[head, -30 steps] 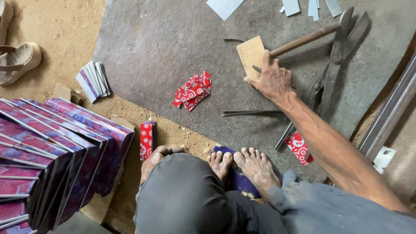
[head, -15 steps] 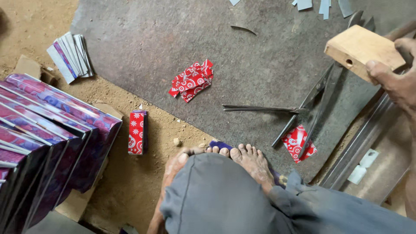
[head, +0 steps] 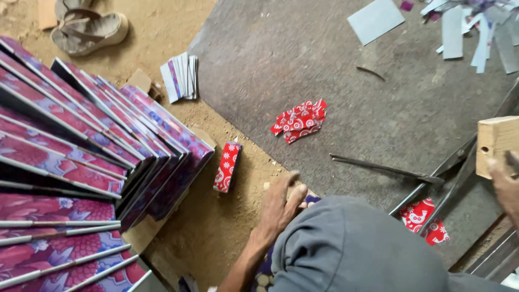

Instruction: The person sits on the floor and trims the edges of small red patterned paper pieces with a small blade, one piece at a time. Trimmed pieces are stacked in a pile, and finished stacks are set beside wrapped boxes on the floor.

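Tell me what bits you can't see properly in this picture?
- Right hand: cut off by the head view's right edge, so its grip on the wooden block is unclear.
- Left hand: its palm faces down, and the grey-clad knee hides whatever lies beneath.
- Feet: hidden under that knee.
- Red patterned wrapper: partly covered by the metal shears.

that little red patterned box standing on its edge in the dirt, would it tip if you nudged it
Probably yes. The red box is thin and rests on a narrow edge on loose sandy ground, so a light sideways push would likely lay it flat. It looks like thin printed sheet, so probably light and easily dented. The left hand lies nearest it, not touching.
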